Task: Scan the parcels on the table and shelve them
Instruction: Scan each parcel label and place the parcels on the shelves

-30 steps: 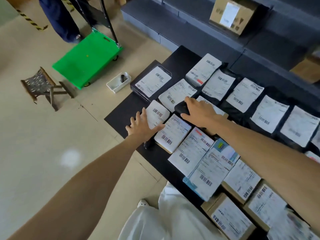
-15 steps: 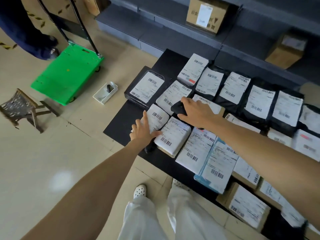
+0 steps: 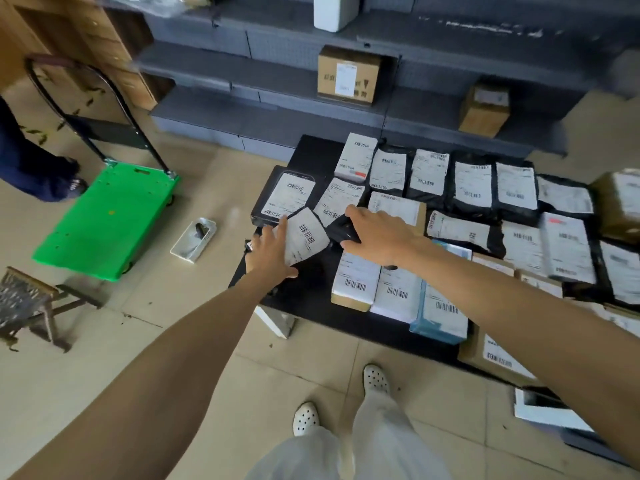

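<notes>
Nearest, at six o'clock: white perforated shoes (image 3: 375, 379) and pale trousers on beige floor tiles. Reaching up from both lower corners, two bare forearms meeting over the near-left corner of the black tabletop (image 3: 311, 308). At eleven o'clock from the shoes, the left hand (image 3: 272, 254) gripping a small black parcel (image 3: 306, 237) with a white barcode label, the parcel's left edge lodged between thumb and forefinger, fingers (image 3: 282, 225) running along that edge. Held askew to the rows, far corner overlapping a flat black box (image 3: 277, 192) at eleven o'clock. Just at three o'clock of the parcel, the right hand (image 3: 379, 233), fingers (image 3: 360, 216) clenched round a black scanner (image 3: 341, 230) protruding from the hand toward nine o'clock, just beside the parcel. Below the right wrist, at the near edge, a labelled cardboard box (image 3: 353, 282), a white mailer and a blue mailer (image 3: 438, 315) side by side. Farther back and out to three o'clock, rows of labelled bags (image 3: 472, 183), mostly black, packed edge to edge. On the floor at nine o'clock of the tabletop, a small white tray (image 3: 192, 237) with a dark item inside. Beyond it, a green trolley (image 3: 107, 220), a wooden stool (image 3: 24, 303) at eight o'clock, and another person's dark trouser leg (image 3: 31, 168). Farthest, at twelve o'clock, grey shelves (image 3: 242, 74) carrying a labelled carton (image 3: 348, 76) and, at one o'clock, a smaller brown carton (image 3: 485, 105).
</notes>
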`<state>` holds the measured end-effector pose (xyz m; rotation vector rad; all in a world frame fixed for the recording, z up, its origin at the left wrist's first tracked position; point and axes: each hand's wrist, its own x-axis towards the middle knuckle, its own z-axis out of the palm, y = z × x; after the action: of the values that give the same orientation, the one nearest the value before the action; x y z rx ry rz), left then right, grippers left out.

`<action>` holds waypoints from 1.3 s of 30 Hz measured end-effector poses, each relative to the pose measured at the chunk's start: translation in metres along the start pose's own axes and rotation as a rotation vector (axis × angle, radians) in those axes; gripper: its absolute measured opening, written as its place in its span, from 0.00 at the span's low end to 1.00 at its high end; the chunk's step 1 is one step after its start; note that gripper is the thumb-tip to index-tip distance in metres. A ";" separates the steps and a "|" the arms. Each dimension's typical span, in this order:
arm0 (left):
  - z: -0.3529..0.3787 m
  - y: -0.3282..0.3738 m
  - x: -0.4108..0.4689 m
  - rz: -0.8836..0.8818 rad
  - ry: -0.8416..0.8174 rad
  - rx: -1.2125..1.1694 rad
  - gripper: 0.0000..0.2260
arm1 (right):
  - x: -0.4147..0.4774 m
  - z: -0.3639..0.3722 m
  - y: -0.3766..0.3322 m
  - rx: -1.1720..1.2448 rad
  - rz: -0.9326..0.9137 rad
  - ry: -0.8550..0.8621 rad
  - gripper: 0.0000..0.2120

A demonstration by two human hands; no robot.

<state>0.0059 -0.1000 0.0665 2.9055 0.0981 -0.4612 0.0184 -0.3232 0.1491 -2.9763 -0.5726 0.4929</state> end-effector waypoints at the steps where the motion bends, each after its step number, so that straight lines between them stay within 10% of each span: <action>1: -0.017 -0.003 0.002 0.033 0.056 0.038 0.56 | -0.003 -0.006 -0.005 0.015 0.012 0.022 0.22; 15: -0.227 -0.001 0.005 0.293 0.520 0.360 0.51 | -0.041 -0.134 -0.064 -0.036 -0.023 0.336 0.24; 39: -0.216 0.013 0.002 0.374 0.489 0.392 0.51 | -0.075 -0.126 -0.056 -0.090 0.042 0.316 0.20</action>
<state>0.0740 -0.0687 0.2699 3.2356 -0.5122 0.3329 -0.0263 -0.2999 0.2973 -3.0644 -0.5128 -0.0048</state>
